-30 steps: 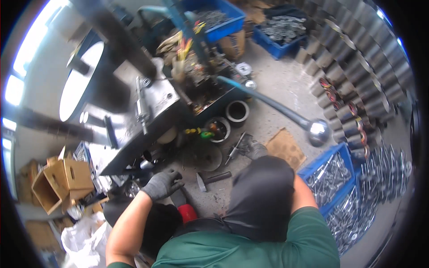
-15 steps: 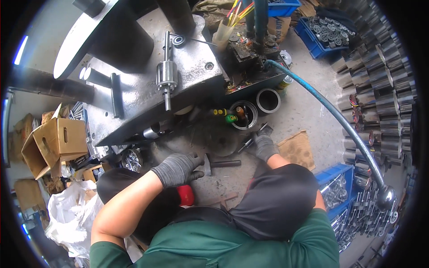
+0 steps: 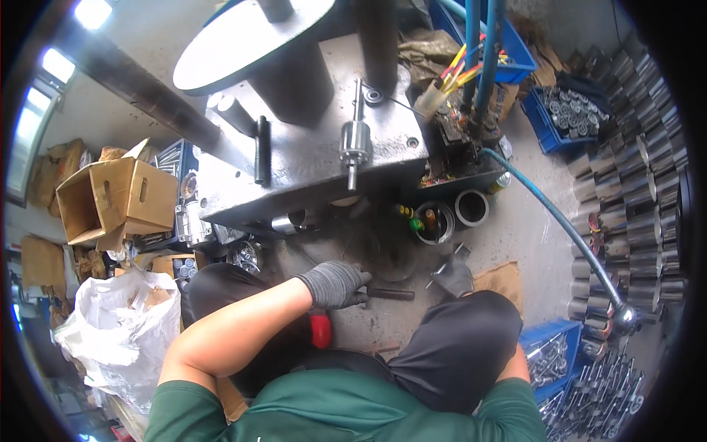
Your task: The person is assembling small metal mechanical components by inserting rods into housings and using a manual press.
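In a dark grey knit glove, my left hand (image 3: 333,284) reaches over the floor in front of me, thumb and fingers apart. It covers the head of a hammer whose dark handle (image 3: 392,294) sticks out to the right of my fingers; whether they touch it is hard to see. My right hand (image 3: 455,278), also gloved, is closed beside my right knee. A thin metal rod (image 3: 462,249) crosses it, showing at both sides of the fingers; its middle is hidden.
Ahead stands a heavy metal bench (image 3: 309,158) bearing a cylindrical shaft part (image 3: 355,138) and a black bar (image 3: 262,151). A pot of handled tools (image 3: 436,223) and a metal ring (image 3: 471,208) sit beyond my right hand. A blue lever (image 3: 549,202) slants at right; a white sack (image 3: 121,331) stands left.
My left hand has moved right and forward, over the hammer's head. My right hand still grips the rod, now turned slightly. The view has shifted, so the surroundings appear lower and further right.
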A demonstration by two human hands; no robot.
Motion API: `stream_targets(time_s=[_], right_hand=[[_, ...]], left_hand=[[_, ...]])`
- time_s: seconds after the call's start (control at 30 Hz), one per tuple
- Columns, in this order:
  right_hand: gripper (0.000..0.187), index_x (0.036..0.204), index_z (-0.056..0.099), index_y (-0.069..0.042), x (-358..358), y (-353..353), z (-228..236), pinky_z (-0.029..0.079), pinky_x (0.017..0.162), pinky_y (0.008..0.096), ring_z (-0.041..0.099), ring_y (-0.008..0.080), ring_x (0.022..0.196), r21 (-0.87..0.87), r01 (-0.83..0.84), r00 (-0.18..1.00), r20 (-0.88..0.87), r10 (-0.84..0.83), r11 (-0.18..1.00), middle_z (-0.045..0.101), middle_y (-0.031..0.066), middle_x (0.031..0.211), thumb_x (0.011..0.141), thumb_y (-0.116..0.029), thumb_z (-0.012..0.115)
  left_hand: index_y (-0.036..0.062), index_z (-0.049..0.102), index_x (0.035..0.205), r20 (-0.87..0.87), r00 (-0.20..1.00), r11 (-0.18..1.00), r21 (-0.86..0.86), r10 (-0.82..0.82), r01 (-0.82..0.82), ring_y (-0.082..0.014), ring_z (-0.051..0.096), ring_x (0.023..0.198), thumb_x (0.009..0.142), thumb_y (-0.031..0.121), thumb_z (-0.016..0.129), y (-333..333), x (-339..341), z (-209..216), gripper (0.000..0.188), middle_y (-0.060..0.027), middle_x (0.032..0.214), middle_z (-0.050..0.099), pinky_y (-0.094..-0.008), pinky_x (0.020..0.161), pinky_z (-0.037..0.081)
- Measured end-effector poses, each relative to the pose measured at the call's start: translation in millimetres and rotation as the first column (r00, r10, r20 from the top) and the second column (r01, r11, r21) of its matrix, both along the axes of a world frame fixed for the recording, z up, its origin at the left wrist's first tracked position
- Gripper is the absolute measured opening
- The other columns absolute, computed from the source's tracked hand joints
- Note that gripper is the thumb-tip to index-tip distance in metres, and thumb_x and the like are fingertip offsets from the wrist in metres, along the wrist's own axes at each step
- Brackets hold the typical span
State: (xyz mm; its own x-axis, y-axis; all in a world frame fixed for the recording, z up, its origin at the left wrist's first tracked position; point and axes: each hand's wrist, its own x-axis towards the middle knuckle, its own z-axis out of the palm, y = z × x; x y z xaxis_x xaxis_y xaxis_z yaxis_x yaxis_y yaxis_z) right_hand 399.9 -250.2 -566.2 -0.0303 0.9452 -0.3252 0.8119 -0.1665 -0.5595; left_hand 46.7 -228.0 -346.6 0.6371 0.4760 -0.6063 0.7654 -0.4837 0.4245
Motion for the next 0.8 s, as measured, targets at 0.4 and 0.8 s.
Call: stream_targets(time_s=[0.4, 0.8], right_hand=[[0.049, 0.132, 0.056, -0.017, 116.4, 15.4, 205.7, 0.062, 0.078, 0.0472, 0.074, 0.0309, 0.091, -0.476, 0.261, 0.434, -0.72, -0.542, 0.84, 0.07, 0.0125, 0.115, 0.084, -0.024, 0.065], [0.076, 0.146, 0.053, -0.008, -26.8, 0.4, 388.8, 0.063, 0.089, 0.0483, 0.073, 0.0353, 0.1, -0.05, -0.076, 0.302, -0.953, -0.025, 0.996, 0.064, 0.0196, 0.128, 0.075, -0.016, 0.08]], left_hand=[[0.006, 0.067, 0.123, 0.904, 0.369, 0.563, 0.194, 0.216, -0.803, -0.035, 0.072, 0.101, 0.094, 0.023, 0.076, 61.1, 22.8, 108.2, 0.035, -0.0188, 0.108, 0.069, -0.0421, 0.09, 0.058], [0.0074, 0.06, 0.131, 0.578, 0.566, 0.462, 0.335, 0.587, -0.821, -0.0391, 0.063, 0.121, 0.077, 0.046, 0.08, 118.3, 6.0, 110.5, 0.069, -0.0237, 0.127, 0.062, -0.0488, 0.103, 0.053]])
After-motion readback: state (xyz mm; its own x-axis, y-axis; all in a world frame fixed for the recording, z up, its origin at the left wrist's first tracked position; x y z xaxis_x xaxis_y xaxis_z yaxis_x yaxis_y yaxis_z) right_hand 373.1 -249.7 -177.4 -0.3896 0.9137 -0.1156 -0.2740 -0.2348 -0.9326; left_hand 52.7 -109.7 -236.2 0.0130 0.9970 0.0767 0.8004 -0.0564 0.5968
